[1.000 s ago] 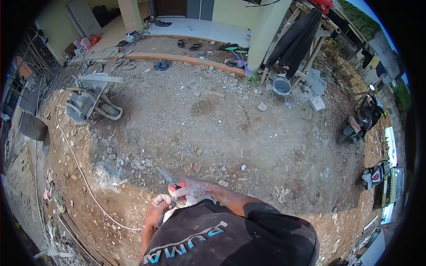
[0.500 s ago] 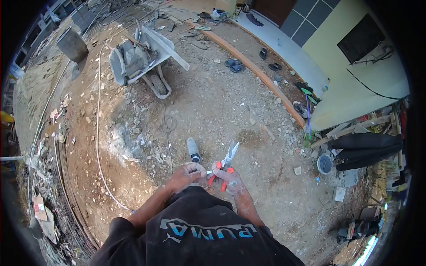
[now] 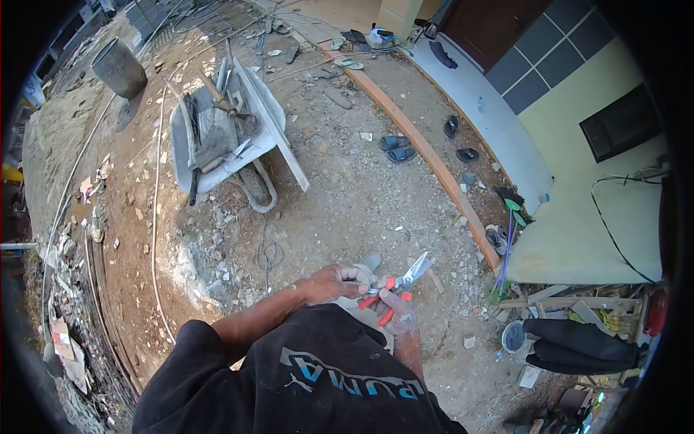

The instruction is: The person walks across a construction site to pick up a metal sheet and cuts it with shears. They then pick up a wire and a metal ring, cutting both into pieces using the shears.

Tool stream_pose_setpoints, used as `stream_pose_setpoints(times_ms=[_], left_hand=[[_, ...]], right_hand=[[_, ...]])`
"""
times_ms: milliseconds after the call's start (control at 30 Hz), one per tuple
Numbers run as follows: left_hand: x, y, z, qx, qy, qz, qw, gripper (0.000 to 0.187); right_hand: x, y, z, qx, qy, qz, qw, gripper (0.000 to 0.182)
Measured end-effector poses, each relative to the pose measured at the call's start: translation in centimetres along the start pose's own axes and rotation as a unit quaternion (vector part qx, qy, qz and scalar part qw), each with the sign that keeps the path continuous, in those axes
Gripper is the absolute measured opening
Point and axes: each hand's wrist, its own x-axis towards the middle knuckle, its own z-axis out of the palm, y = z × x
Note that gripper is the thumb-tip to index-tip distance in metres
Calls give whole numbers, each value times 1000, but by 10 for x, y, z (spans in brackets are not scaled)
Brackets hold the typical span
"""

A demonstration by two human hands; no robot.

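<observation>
Red-handled shears [image 3: 394, 288] in the right hand [image 3: 396, 309], over stony ground [image 3: 347, 184].
Right fingers are wrapped round the spread handles; the left hand [image 3: 341, 283] is pinched nearly closed beside them (whether on something small, I cannot tell).

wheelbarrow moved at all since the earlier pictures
No, the wheelbarrow stands in the same place relative to the orange curb; only the camera view has shifted.
</observation>
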Motion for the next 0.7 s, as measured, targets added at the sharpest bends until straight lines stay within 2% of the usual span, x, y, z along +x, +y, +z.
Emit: stream_pose_setpoints(times_ms=[167,267,300,367,467,500,567,600,700], left_hand=[[77,58,-53,140,116,23,983,17],[125,92,-79,73,167,11,983,18],[145,109,-84,67,181,23,981,18],[170,138,-96,59,209,30,976,18],[204,180,-114,218,300,56,927,16],[211,196,-116,225,327,77,915,17],[221,234,-119,242,381,123,884,20],[226,246,-131,293,390,130,863,18],[244,258,-170,303,415,195,836,17]], right_hand=[[123,-80,-13,-152,-23,-28,988,18],[190,-140,-12,-303,-15,-7,953,12],[215,-163,-12,-314,-29,8,949,12],[260,-194,-11,-321,-52,43,945,12],[323,-235,-4,-267,-118,74,954,14],[341,-245,-1,-242,-132,92,957,15],[373,-266,13,-225,-137,143,954,15],[390,-273,20,-217,-142,169,951,14],[442,-272,25,-211,-111,179,954,14]])
